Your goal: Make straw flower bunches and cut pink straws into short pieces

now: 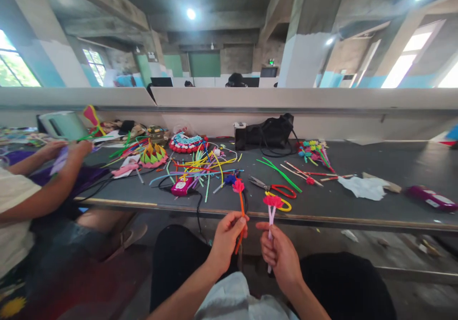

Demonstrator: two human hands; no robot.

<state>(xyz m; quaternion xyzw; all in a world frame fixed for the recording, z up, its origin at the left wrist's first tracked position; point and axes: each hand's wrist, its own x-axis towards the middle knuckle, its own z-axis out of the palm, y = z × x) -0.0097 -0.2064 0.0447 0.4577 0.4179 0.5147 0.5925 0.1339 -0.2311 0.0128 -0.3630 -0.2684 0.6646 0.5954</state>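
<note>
My left hand point(226, 238) pinches an orange stem that carries a pink pipe-cleaner flower point(238, 185). In my right hand point(281, 252) are pale pink stems topped by red-pink pipe-cleaner flowers point(272, 201). Both hands are held in front of the table's near edge, a short gap apart. Scissors with red and yellow handles point(282, 190) lie on the table just beyond the right hand's flowers. A dark blue flower point(230, 180) rests beside the pink one. Green pipe cleaners point(281, 173) lie farther back.
A pile of loose pipe cleaners point(203, 167) and a magenta device point(182, 186) lie left of centre. A black bag point(274, 131) stands at the back. To the right are a flower bunch point(315, 152), white tissue point(364, 188) and another magenta device point(431, 199). At left, another person's hands point(80, 148) work.
</note>
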